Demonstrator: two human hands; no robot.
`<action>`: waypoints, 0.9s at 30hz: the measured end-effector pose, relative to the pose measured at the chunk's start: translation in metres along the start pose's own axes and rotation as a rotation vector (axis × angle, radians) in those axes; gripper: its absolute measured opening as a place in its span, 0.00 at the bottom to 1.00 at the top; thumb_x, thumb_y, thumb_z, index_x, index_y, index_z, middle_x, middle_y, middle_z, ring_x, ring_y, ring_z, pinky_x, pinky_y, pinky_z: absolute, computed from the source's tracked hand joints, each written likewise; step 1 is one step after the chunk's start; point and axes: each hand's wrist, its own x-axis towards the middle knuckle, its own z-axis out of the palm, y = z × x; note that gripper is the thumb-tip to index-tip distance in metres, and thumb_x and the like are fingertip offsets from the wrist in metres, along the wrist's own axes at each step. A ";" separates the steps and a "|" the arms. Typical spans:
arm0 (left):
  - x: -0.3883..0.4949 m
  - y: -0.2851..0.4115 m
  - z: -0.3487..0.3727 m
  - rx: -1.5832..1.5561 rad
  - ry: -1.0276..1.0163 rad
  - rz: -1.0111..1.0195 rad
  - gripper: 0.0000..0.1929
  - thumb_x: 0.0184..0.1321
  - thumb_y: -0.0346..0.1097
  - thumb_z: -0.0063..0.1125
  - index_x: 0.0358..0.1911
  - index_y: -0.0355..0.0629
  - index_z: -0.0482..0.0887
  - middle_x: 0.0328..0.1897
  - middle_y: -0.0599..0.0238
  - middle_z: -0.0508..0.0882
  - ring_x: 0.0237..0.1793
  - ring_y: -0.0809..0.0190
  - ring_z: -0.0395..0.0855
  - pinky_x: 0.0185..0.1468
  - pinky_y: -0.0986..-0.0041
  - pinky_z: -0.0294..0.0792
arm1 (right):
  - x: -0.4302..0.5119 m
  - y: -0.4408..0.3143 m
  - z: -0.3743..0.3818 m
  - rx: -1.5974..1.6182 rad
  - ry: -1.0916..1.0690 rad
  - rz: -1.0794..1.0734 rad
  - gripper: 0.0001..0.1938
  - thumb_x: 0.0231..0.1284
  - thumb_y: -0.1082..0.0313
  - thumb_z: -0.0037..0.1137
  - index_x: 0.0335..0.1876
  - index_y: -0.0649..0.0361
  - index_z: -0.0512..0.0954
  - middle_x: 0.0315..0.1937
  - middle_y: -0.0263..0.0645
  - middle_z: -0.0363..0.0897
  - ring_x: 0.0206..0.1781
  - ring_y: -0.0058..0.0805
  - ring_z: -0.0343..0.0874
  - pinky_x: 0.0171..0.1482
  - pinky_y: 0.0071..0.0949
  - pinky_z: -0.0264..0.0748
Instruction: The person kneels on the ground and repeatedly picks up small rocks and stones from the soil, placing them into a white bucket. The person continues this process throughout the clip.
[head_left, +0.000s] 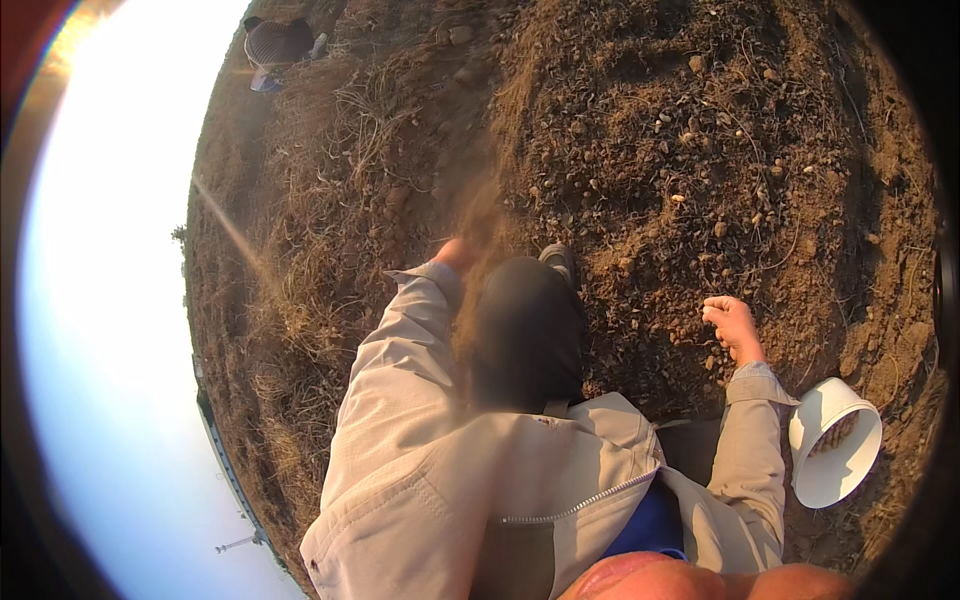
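Note:
My left hand (459, 253) is low beside my bent knee, near the soil, and only its back shows clearly. Haze or blur over its fingers hides whether they hold anything. Above the dug soil (645, 247) to the right is my right hand (731, 322), its fingers curled and the thumb near the index finger. Whether something small is pinched there is not visible. A white plastic bucket (806, 420) leans beside my right forearm, with peanuts (836, 433) inside. One pale peanut pod (678, 198) lies on the loose soil ahead of my right hand.
Dry plant stalks (367, 127) lie along the left. A person (277, 45) is bent over farther off at upper left. My dark-trousered knee (529, 337) and a shoe (556, 261) are between my hands. Clods and small stones dot the ground; strong sun glares at left.

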 end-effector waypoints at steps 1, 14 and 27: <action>0.007 0.003 0.039 -0.100 -0.031 -0.046 0.15 0.58 0.46 0.61 0.38 0.42 0.90 0.40 0.50 0.89 0.44 0.43 0.88 0.50 0.52 0.79 | -0.009 -0.012 0.004 0.009 0.031 0.029 0.14 0.71 0.65 0.62 0.58 0.59 0.83 0.38 0.32 0.85 0.21 0.15 0.67 0.22 0.24 0.63; 0.238 0.226 -0.068 -0.299 0.532 0.014 0.09 0.65 0.33 0.57 0.46 0.48 0.85 0.46 0.58 0.82 0.52 0.48 0.83 0.50 0.56 0.80 | 0.031 -0.005 0.021 0.184 0.289 0.270 0.27 0.71 0.41 0.63 0.24 0.52 0.69 0.18 0.29 0.68 0.16 0.19 0.62 0.20 0.27 0.55; 0.221 0.224 -0.069 -1.323 -0.074 0.044 0.14 0.65 0.37 0.61 0.50 0.38 0.85 0.34 0.65 0.88 0.32 0.63 0.86 0.37 0.70 0.78 | 0.094 -0.050 0.151 -0.330 0.119 0.077 0.25 0.63 0.43 0.67 0.36 0.64 0.85 0.31 0.43 0.85 0.37 0.32 0.82 0.46 0.37 0.77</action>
